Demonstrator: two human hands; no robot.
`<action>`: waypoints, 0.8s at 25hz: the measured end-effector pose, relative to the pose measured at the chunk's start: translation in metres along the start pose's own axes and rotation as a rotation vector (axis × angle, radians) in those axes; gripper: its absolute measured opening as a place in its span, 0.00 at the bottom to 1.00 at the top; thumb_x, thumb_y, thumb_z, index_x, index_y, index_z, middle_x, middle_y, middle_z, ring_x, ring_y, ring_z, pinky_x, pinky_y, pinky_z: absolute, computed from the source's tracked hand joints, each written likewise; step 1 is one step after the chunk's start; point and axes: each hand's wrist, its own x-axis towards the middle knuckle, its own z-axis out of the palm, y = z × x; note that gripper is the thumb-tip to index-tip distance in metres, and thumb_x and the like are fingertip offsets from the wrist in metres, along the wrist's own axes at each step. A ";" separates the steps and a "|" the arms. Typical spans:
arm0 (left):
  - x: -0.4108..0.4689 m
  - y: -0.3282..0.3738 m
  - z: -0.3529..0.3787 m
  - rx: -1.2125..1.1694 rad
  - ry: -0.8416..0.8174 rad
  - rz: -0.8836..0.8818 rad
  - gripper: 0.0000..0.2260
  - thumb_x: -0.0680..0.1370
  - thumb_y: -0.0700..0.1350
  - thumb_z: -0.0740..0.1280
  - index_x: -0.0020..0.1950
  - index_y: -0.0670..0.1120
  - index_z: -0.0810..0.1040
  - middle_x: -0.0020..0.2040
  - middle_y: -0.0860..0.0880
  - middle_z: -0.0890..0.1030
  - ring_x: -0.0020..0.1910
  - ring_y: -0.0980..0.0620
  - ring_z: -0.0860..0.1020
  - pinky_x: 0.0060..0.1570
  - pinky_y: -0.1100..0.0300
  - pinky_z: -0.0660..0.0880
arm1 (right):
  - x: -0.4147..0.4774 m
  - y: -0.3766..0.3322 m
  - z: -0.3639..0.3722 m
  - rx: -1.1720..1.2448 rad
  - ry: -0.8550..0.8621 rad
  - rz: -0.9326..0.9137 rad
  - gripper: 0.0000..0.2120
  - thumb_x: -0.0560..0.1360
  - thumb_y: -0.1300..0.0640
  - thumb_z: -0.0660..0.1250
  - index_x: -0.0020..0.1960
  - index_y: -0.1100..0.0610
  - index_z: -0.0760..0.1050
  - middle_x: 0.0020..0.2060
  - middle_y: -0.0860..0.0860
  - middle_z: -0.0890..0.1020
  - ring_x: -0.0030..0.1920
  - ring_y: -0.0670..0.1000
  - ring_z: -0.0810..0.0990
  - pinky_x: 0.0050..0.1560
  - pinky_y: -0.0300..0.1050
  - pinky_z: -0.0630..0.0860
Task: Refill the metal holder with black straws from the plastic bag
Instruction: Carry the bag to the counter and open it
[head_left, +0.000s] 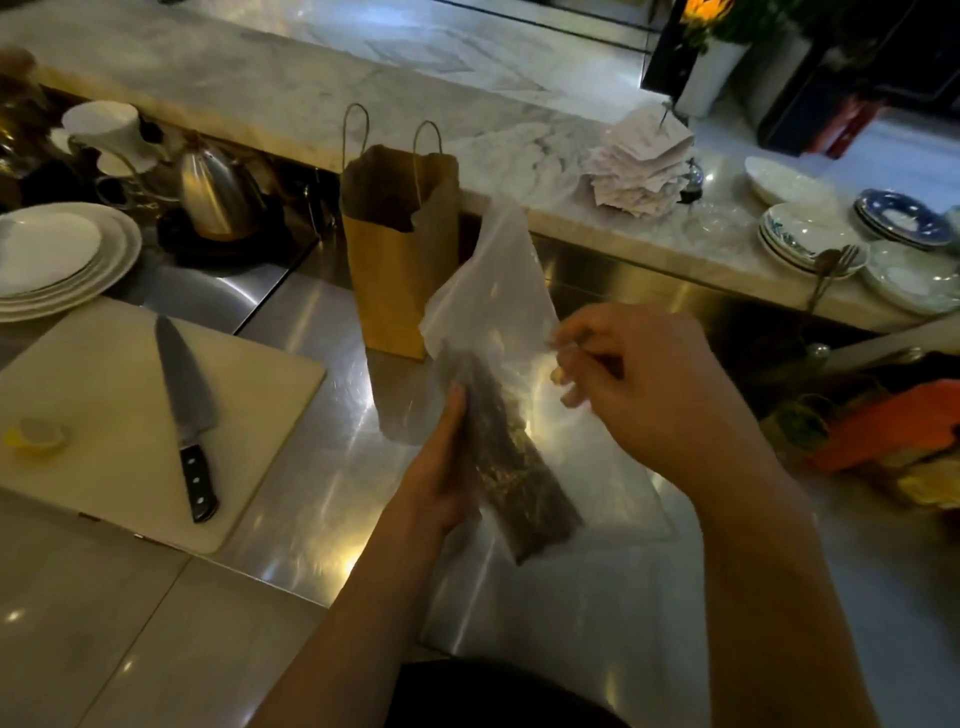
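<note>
A clear plastic bag (493, 280) hangs above the steel counter, its open top flopping upward. Inside its lower part lies a dark bundle of black straws (511, 462), slanting down to the right. My left hand (441, 467) grips the bundle through the bag from the left side. My right hand (639, 384) pinches the bag's right edge with curled fingers, near the opening. No metal holder is visible in this view.
A brown paper bag (395, 249) stands just behind the plastic bag. A cutting board (104, 405) with a knife (184, 410) and a lemon half (36, 434) lies left. Stacked plates (57, 260), a kettle (215, 195), receipts (639, 166) and bowls (810, 239) line the counters.
</note>
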 end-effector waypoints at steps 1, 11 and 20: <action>0.005 0.002 -0.008 -0.007 -0.026 0.016 0.23 0.74 0.60 0.65 0.58 0.43 0.77 0.48 0.48 0.84 0.46 0.51 0.83 0.48 0.53 0.80 | 0.004 0.000 -0.002 -0.016 0.005 -0.001 0.07 0.79 0.56 0.64 0.53 0.46 0.78 0.40 0.44 0.83 0.39 0.40 0.82 0.44 0.37 0.81; 0.010 0.013 -0.014 -0.156 -0.134 0.091 0.19 0.73 0.54 0.69 0.57 0.43 0.81 0.53 0.41 0.83 0.51 0.45 0.83 0.47 0.51 0.80 | 0.016 -0.003 0.013 -0.126 -0.010 0.005 0.06 0.78 0.53 0.62 0.50 0.44 0.76 0.43 0.50 0.82 0.41 0.51 0.83 0.46 0.50 0.81; 0.015 0.009 -0.015 -0.191 -0.131 0.078 0.38 0.66 0.62 0.74 0.68 0.40 0.72 0.57 0.42 0.81 0.55 0.44 0.82 0.55 0.48 0.79 | 0.016 0.002 0.003 -0.125 -0.126 0.058 0.08 0.78 0.57 0.64 0.53 0.47 0.77 0.48 0.50 0.82 0.46 0.48 0.82 0.52 0.48 0.80</action>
